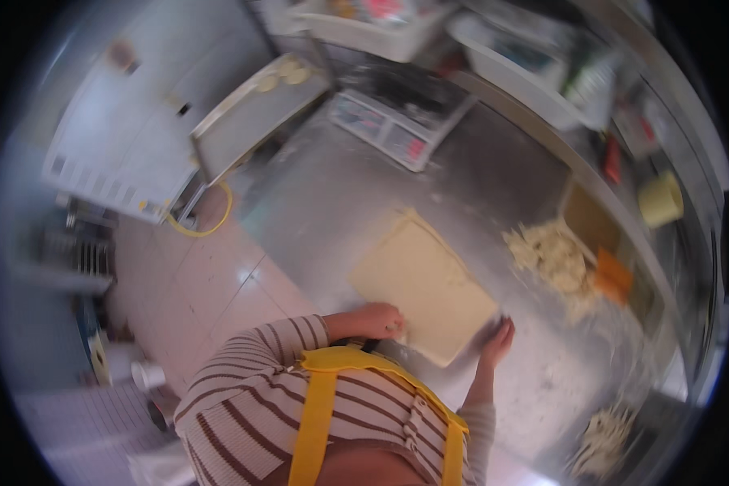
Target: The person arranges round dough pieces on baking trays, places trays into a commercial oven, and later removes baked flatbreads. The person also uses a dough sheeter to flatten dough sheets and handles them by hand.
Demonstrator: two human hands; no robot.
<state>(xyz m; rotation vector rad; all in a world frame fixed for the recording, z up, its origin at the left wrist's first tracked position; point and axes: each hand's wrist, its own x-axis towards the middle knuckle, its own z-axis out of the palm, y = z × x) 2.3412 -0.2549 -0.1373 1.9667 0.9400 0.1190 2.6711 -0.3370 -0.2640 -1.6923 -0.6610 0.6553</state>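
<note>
A flat rectangular sheet of pale dough (422, 282) lies on the metal worktable (316, 200) before me. My left hand (384, 321) is at the sheet's near left edge, its fingers curled; a small bit of dough seems to be at the fingertips, though blur hides the grip. Beside the sheet's right corner, my right hand (499, 341) rests close to the table with its fingers extended and nothing visible in it. A pile of dough scraps (553, 258) lies to the right of the sheet.
A digital scale (379, 127) stands at the back, with a metal tray (249, 115) holding several dough pieces to its left. An orange scraper (613, 276) is beside the scraps. More dough strips (601, 440) lie at lower right. White bins (522, 73) and a yellow cup (661, 199) stand along the far side.
</note>
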